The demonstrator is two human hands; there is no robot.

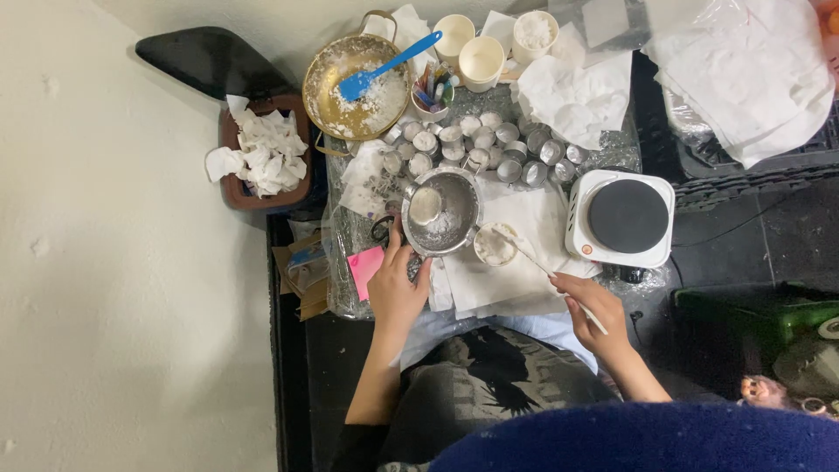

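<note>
My left hand [395, 284] grips the near rim of a small steel pot [441, 212] that holds white flakes and one small round tin. In my right hand [594, 308] is a thin white stick [544, 267], its far end reaching into a small white cup [495, 246] full of white flakes. Pot and cup stand side by side on white paper towels [516, 271] spread in front of me.
Several small metal tins [489, 144] crowd behind the pot. A gold pan [350, 83] holds white flakes and a blue spatula [389, 63]. A white single hotplate [622, 217] sits right. Paper cups [479, 58] stand at the back; a brown bin [262, 153] of tissues sits left.
</note>
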